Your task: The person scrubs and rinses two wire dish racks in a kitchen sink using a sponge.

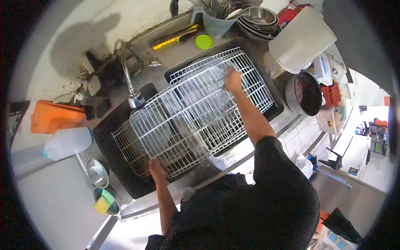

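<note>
A white wire rack (182, 117) lies slantwise across the double sink, over the divider between the two basins. My left hand (158, 171) grips its near left corner. Near the far right end, my right hand (232, 79) is closed on the rack; the fingertips are partly hidden. Under it in the right basin sits another white wire rack (257, 82), and a darker wire rack (126, 150) shows in the left basin (109, 134). The flexible metal faucet (126, 73) hangs at the back, its head close to the upper rack's left edge.
Behind the sink lie a yellow-handled brush (167, 43) and a green lid (203, 42). Metal bowls (259, 17), a white bucket (301, 40) and a dark round pan (304, 93) stand right. Left are a plastic jug (68, 143), a metal bowl (97, 172) and sponges (104, 202).
</note>
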The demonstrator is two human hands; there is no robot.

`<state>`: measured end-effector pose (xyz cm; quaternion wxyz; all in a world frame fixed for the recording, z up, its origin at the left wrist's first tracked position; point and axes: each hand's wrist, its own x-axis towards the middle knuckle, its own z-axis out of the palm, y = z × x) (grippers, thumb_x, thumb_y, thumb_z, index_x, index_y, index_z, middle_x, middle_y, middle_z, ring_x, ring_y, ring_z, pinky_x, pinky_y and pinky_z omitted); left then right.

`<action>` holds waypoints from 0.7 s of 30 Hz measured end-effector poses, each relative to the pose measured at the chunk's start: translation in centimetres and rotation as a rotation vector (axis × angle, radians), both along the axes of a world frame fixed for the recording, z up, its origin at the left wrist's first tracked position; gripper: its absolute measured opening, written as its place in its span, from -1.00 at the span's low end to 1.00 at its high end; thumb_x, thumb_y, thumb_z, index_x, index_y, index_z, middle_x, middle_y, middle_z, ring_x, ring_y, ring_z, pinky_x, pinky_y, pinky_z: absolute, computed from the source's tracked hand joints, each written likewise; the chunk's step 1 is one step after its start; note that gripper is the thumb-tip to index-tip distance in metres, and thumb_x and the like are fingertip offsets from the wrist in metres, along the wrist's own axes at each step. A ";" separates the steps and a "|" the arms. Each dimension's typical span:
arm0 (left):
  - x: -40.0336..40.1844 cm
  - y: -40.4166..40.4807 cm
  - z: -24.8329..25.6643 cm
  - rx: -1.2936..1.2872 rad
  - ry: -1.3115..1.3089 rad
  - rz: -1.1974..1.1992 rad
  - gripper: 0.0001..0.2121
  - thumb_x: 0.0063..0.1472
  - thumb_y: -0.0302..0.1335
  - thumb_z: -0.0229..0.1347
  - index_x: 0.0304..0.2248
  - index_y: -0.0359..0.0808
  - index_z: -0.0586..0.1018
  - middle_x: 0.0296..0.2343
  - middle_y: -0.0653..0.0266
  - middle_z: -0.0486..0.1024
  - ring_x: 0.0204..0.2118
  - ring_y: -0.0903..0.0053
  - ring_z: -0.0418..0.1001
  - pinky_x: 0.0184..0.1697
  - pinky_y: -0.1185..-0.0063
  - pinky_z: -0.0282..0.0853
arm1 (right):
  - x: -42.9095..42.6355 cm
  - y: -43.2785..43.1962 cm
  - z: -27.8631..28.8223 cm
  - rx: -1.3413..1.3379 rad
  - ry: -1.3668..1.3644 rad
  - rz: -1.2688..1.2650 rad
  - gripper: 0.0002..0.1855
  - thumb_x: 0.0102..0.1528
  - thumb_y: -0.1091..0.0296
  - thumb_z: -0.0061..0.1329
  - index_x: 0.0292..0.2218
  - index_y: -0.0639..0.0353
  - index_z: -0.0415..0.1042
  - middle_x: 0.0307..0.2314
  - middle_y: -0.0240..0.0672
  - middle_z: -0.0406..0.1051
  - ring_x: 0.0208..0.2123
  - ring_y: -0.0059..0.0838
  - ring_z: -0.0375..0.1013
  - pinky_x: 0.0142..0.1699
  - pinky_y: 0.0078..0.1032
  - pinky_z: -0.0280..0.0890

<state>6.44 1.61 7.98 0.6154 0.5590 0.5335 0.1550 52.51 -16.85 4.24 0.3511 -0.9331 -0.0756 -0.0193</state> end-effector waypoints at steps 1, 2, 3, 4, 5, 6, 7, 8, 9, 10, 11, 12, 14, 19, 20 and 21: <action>0.1 -0.3 0.0 0.030 0.024 -0.013 -0.77 0.30 -0.29 -0.13 -0.51 -0.16 0.26 -0.76 0.45 0.13 -0.81 0.68 0.12 -0.79 0.62 0.06 | -2.1 -0.4 1.3 -0.007 -0.110 0.139 -0.81 -0.11 0.53 -0.13 -0.36 0.26 0.40 -0.51 0.05 0.42 -0.43 0.12 0.42 -0.26 -0.16 0.33; 0.4 -0.9 0.6 -0.083 0.019 0.107 -0.77 0.30 -0.29 -0.13 -0.50 -0.16 0.26 -0.76 0.44 0.13 -0.80 0.67 0.13 -0.78 0.62 0.06 | -5.3 -1.4 3.7 0.045 -0.079 0.096 -0.79 -0.15 0.58 -0.10 -0.37 0.29 0.37 -0.46 0.07 0.42 -0.36 0.12 0.41 -0.26 -0.14 0.31; 1.2 -1.2 0.9 -0.201 -0.001 0.204 -0.77 0.29 -0.28 -0.13 -0.50 -0.16 0.27 -0.76 0.44 0.12 -0.80 0.66 0.13 -0.78 0.61 0.06 | -6.9 -4.4 1.7 0.035 -0.275 0.087 -0.73 -0.16 0.58 -0.14 -0.32 0.33 0.38 -0.44 0.09 0.39 -0.34 0.14 0.37 -0.24 -0.21 0.28; 0.9 -1.2 0.6 -0.207 -0.003 0.212 -0.77 0.29 -0.28 -0.13 -0.50 -0.16 0.27 -0.76 0.44 0.12 -0.80 0.66 0.13 -0.78 0.61 0.06 | -9.9 -5.4 4.2 -0.012 -0.164 0.131 -0.72 -0.17 0.61 -0.16 -0.32 0.33 0.38 -0.46 0.07 0.39 -0.35 0.13 0.37 -0.24 -0.19 0.28; 0.7 -1.1 0.3 -0.152 -0.070 0.167 -0.77 0.29 -0.28 -0.13 -0.49 -0.17 0.27 -0.76 0.44 0.13 -0.79 0.66 0.14 -0.78 0.61 0.06 | -11.5 -7.3 4.7 -0.056 -0.208 0.145 -0.73 -0.18 0.60 -0.17 -0.34 0.34 0.38 -0.45 0.06 0.40 -0.37 0.11 0.38 -0.25 -0.19 0.29; 0.7 -1.2 0.6 -0.120 -0.103 0.152 -0.77 0.29 -0.28 -0.13 -0.49 -0.17 0.28 -0.75 0.44 0.13 -0.78 0.66 0.14 -0.78 0.61 0.06 | -13.0 -9.0 4.3 -0.008 -0.142 0.057 -0.73 -0.20 0.59 -0.17 -0.36 0.31 0.38 -0.44 0.04 0.39 -0.36 0.09 0.39 -0.24 -0.19 0.28; 1.1 -1.2 1.3 -0.089 -0.134 0.131 -0.77 0.29 -0.28 -0.13 -0.49 -0.17 0.28 -0.75 0.44 0.14 -0.78 0.66 0.14 -0.77 0.60 0.06 | -13.2 -10.2 4.2 -0.006 -0.145 0.058 -0.73 -0.20 0.59 -0.17 -0.36 0.31 0.38 -0.44 0.04 0.39 -0.36 0.09 0.39 -0.24 -0.19 0.28; 1.5 -1.3 2.0 -0.135 -0.126 0.122 -0.78 0.29 -0.28 -0.14 -0.48 -0.17 0.29 -0.74 0.44 0.15 -0.77 0.65 0.15 -0.76 0.60 0.07 | -13.2 -11.2 4.2 0.022 -0.084 0.011 -0.74 -0.21 0.59 -0.17 -0.38 0.27 0.39 -0.46 0.02 0.40 -0.37 0.08 0.39 -0.25 -0.18 0.28; 1.8 -1.6 2.4 -0.153 -0.120 0.124 -0.78 0.29 -0.28 -0.14 -0.48 -0.17 0.29 -0.73 0.44 0.16 -0.77 0.65 0.15 -0.76 0.61 0.07 | -13.3 -11.9 4.1 0.054 -0.019 -0.029 -0.75 -0.22 0.59 -0.17 -0.39 0.24 0.40 -0.48 0.00 0.40 -0.39 0.07 0.40 -0.26 -0.17 0.27; 2.2 -2.0 2.8 -0.173 -0.117 0.126 -0.79 0.30 -0.28 -0.14 -0.48 -0.17 0.29 -0.73 0.45 0.16 -0.76 0.65 0.15 -0.76 0.61 0.08 | -12.4 -12.2 4.2 -0.031 -0.060 -0.169 -0.77 -0.21 0.57 -0.16 -0.41 0.21 0.41 -0.51 -0.02 0.41 -0.40 0.05 0.41 -0.27 -0.17 0.28; 2.6 -2.7 2.4 -0.261 -0.099 0.153 -0.79 0.29 -0.30 -0.13 -0.47 -0.17 0.30 -0.71 0.44 0.18 -0.75 0.65 0.17 -0.74 0.61 0.12 | -11.1 -12.7 4.2 -0.118 -0.101 -0.309 -0.79 -0.21 0.56 -0.14 -0.43 0.19 0.42 -0.54 -0.04 0.42 -0.42 0.03 0.42 -0.28 -0.16 0.28; 3.2 -3.2 2.0 -0.342 -0.091 0.193 -0.80 0.29 -0.31 -0.12 -0.47 -0.18 0.30 -0.70 0.44 0.20 -0.74 0.65 0.18 -0.72 0.62 0.16 | -9.2 -13.5 3.9 -0.122 -0.289 -0.444 -0.81 -0.19 0.56 -0.14 -0.44 0.18 0.42 -0.54 -0.05 0.44 -0.44 0.01 0.43 -0.30 -0.17 0.28; 4.4 -3.4 1.2 -0.261 -0.159 -0.131 -0.85 0.27 -0.36 -0.11 -0.45 -0.20 0.31 -0.68 0.42 0.21 -0.73 0.63 0.18 -0.68 0.61 0.22 | -6.6 -15.1 4.4 -0.038 -0.450 -0.570 -0.82 -0.15 0.55 -0.12 -0.43 0.17 0.42 -0.52 -0.06 0.45 -0.45 -0.04 0.44 -0.31 -0.23 0.29; 9.9 -7.2 -0.5 -0.108 -0.297 -0.358 -0.91 0.18 -0.44 -0.02 -0.36 -0.27 0.40 -0.58 0.29 0.41 -0.49 0.43 0.42 -0.47 0.50 0.37 | -7.2 -13.3 4.7 0.174 -0.362 -0.362 -0.86 -0.08 0.59 -0.11 -0.41 0.19 0.40 -0.60 -0.33 0.37 -0.59 -0.49 0.34 -0.44 -0.48 0.27; 10.8 -7.3 -1.0 0.016 -0.276 -0.465 -0.90 0.17 -0.44 -0.01 -0.34 -0.28 0.41 -0.56 0.26 0.43 -0.46 0.40 0.44 -0.44 0.48 0.38 | -7.5 -14.8 2.4 0.213 -0.332 -0.327 -0.85 -0.07 0.58 -0.11 -0.39 0.19 0.40 -0.60 -0.35 0.36 -0.61 -0.54 0.32 -0.48 -0.52 0.24; 11.7 -7.5 -1.5 0.148 -0.255 -0.557 -0.88 0.16 -0.43 0.00 -0.33 -0.28 0.43 -0.55 0.23 0.46 -0.43 0.36 0.47 -0.41 0.46 0.40 | -8.0 -16.1 0.6 0.250 -0.295 -0.285 -0.84 -0.06 0.57 -0.12 -0.37 0.19 0.39 -0.60 -0.38 0.34 -0.62 -0.59 0.29 -0.53 -0.57 0.22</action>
